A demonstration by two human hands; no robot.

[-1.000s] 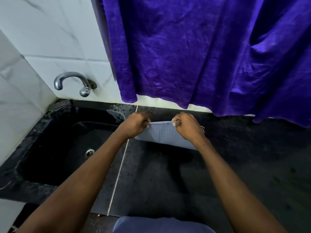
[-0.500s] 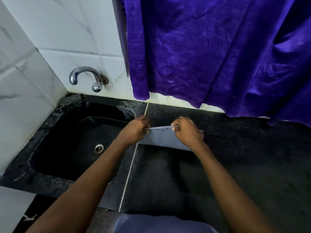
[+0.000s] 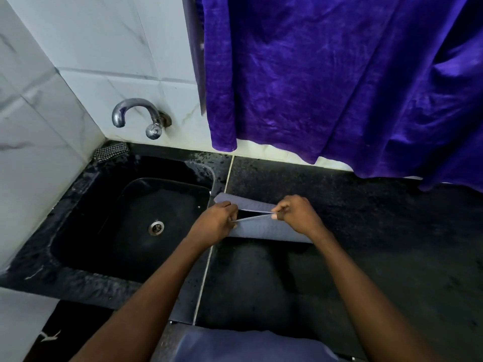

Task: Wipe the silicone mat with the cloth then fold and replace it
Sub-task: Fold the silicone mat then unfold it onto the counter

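Note:
A grey-blue silicone mat point(image 3: 264, 227) lies folded on the black counter point(image 3: 366, 231), just right of the sink. My left hand point(image 3: 217, 222) pinches the left end of its raised upper edge. My right hand point(image 3: 298, 214) pinches the right end of that same edge. Behind the edge the far flap of the mat point(image 3: 243, 201) opens away, with a dark gap between the layers. A black-and-white checked cloth point(image 3: 111, 151) sits bunched at the sink's far left corner, away from both hands.
A black sink point(image 3: 136, 220) with a metal drain point(image 3: 156, 227) lies to the left. A chrome tap point(image 3: 138, 118) juts from the white tiled wall. A purple curtain point(image 3: 339, 74) hangs over the counter's back edge.
The camera view has shifted left and down. The mat's held edge now tilts up to the right, and the far flap has spread open behind it. Both hands keep their pinch.

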